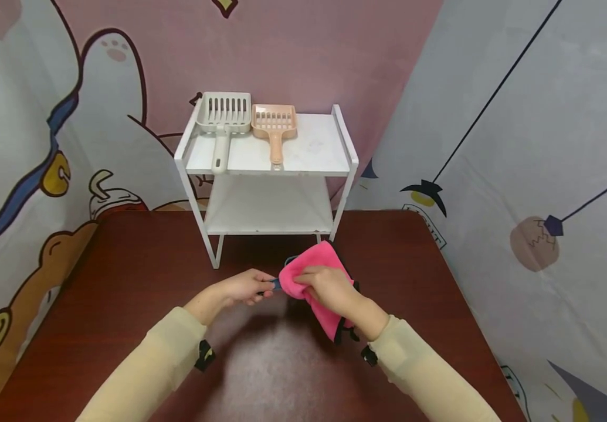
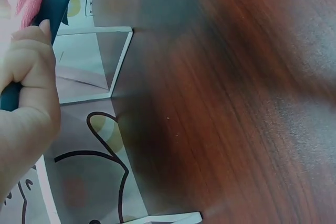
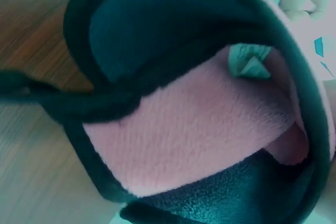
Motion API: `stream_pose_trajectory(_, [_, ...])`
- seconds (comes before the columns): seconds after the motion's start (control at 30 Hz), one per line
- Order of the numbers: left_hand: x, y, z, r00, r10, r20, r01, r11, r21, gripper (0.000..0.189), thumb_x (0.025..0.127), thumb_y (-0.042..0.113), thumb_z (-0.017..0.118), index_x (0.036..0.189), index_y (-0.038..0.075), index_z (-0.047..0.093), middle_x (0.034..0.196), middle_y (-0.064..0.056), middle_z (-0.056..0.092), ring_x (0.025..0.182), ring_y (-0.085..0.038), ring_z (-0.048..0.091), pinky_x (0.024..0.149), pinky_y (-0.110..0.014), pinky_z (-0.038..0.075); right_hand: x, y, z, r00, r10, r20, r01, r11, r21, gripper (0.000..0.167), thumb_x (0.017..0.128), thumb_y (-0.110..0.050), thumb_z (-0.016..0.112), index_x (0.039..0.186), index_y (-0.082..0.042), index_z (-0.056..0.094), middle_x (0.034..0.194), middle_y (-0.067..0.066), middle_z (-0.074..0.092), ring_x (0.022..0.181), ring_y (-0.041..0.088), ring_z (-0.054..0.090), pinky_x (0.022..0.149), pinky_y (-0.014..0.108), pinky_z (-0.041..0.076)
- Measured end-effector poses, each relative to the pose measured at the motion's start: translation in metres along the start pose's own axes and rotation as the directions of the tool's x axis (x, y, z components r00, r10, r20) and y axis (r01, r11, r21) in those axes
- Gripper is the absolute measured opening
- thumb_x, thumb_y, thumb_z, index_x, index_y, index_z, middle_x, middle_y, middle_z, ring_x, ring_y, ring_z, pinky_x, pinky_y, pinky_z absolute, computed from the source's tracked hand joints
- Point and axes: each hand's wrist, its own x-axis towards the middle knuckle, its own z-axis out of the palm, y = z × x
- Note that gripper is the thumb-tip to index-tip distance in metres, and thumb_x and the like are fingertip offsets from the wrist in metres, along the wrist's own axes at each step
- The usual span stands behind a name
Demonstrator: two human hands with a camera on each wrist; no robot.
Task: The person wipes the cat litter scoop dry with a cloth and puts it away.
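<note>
My left hand (image 1: 242,287) grips the end of a dark blue handle (image 1: 275,285). In the left wrist view, this flat handle (image 2: 56,1) runs up from my curled fingers to the cloth. A pink cloth (image 1: 329,319) with black edging is bunched in my right hand (image 1: 332,290), folded over the far part of the blue-handled tool. A bit of blue rim pokes out behind the cloth; the rest of the tool's head is hidden. The right wrist view is filled by the cloth (image 3: 194,129), its dark underside, a hanging loop and a small tag showing.
A white two-tier rack (image 1: 316,143) stands at the table's back. On its top lie a white slotted litter scoop (image 1: 221,149) and a peach litter scoop (image 1: 275,146), handles toward me. The dark red-brown wooden table (image 1: 124,269) meets cartoon-printed walls (image 1: 493,176).
</note>
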Motion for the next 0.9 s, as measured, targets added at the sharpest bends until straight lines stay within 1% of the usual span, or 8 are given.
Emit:
stream_pose_trajectory(0.17, [-0.003,0.0,0.003,1.0,-0.002,0.027,0.001,0.999,0.035,0.019,0.099,0.009,0.04,0.102,-0.002,0.055,0.064,0.005,0.042,0.047,-0.004,0.025,0.045,-0.017,0.019,-0.003,0.004,0.006,0.999,-0.031,0.036,0.035,0.993,-0.111,0.014,0.082,-0.008,0.068,0.088,-0.02,0.073,0.08,-0.006,0.061,0.072,0.008,0.055,0.06,0.018,0.045])
stream_pose_trajectory(0.23, [-0.003,-0.001,0.004,0.999,-0.006,0.032,0.004,0.999,0.044,0.018,0.099,0.008,0.041,0.102,-0.003,0.055,0.063,0.005,0.042,0.047,-0.004,0.026,0.045,-0.017,0.019,-0.006,0.007,0.008,0.998,-0.037,0.051,0.045,0.985,-0.164,0.016,0.082,-0.007,0.068,0.085,-0.022,0.073,0.076,-0.006,0.059,0.068,0.007,0.053,0.056,0.017,0.042])
stream_pose_trajectory(0.4, [-0.004,-0.001,0.006,0.999,-0.018,0.037,0.017,0.999,0.047,0.017,0.099,0.008,0.041,0.099,-0.002,0.055,0.062,0.005,0.042,0.047,-0.003,0.028,0.045,-0.017,0.02,-0.016,0.016,0.009,1.0,0.005,0.027,0.001,0.975,-0.22,0.023,0.08,-0.003,0.066,0.085,-0.024,0.073,0.077,-0.007,0.058,0.07,0.006,0.056,0.053,0.021,0.043])
stream_pose_trajectory(0.57, [-0.009,-0.003,-0.001,0.998,-0.016,0.061,0.013,0.999,0.047,0.017,0.099,0.008,0.04,0.096,0.0,0.055,0.063,0.005,0.042,0.047,-0.002,0.026,0.046,-0.017,0.019,-0.024,0.033,0.0,0.998,0.059,0.0,-0.057,0.965,-0.255,0.024,0.079,0.001,0.065,0.086,-0.02,0.074,0.078,-0.004,0.06,0.073,0.01,0.059,0.052,0.025,0.045])
stream_pose_trajectory(0.67, [-0.015,-0.004,-0.007,0.997,-0.031,0.066,0.028,0.998,0.055,0.017,0.099,0.007,0.04,0.095,0.002,0.055,0.063,0.005,0.042,0.046,-0.003,0.023,0.046,-0.018,0.018,-0.03,0.047,-0.011,0.99,0.133,-0.052,-0.143,0.955,-0.262,0.024,0.079,0.003,0.064,0.089,-0.017,0.074,0.08,0.0,0.062,0.078,0.013,0.061,0.055,0.028,0.049])
stream_pose_trajectory(0.77, [-0.018,-0.002,-0.01,0.997,-0.054,0.06,0.05,0.997,0.055,0.017,0.099,0.008,0.04,0.094,0.004,0.056,0.063,0.005,0.042,0.046,-0.004,0.021,0.046,-0.019,0.017,-0.03,0.053,-0.024,0.973,0.17,-0.158,-0.203,0.955,-0.216,0.024,0.079,0.003,0.066,0.095,-0.014,0.075,0.087,0.003,0.066,0.086,0.018,0.064,0.062,0.033,0.054])
stream_pose_trajectory(0.83, [-0.017,0.001,-0.01,0.996,-0.068,0.065,0.065,0.996,0.059,0.017,0.099,0.008,0.04,0.093,0.005,0.056,0.064,0.005,0.042,0.046,-0.004,0.021,0.046,-0.019,0.018,-0.025,0.047,-0.032,0.963,0.145,-0.228,-0.185,0.969,-0.166,0.025,0.078,0.001,0.069,0.099,-0.012,0.074,0.093,0.004,0.068,0.09,0.019,0.065,0.068,0.035,0.055])
stream_pose_trajectory(0.9, [-0.015,0.003,-0.007,0.995,-0.074,0.074,0.07,0.996,0.062,0.018,0.099,0.008,0.04,0.093,0.005,0.056,0.064,0.005,0.043,0.046,-0.004,0.022,0.046,-0.019,0.018,-0.018,0.036,-0.036,0.96,0.07,-0.27,-0.11,0.985,-0.136,0.026,0.078,-0.001,0.07,0.101,-0.011,0.073,0.098,0.004,0.069,0.094,0.019,0.065,0.071,0.034,0.056])
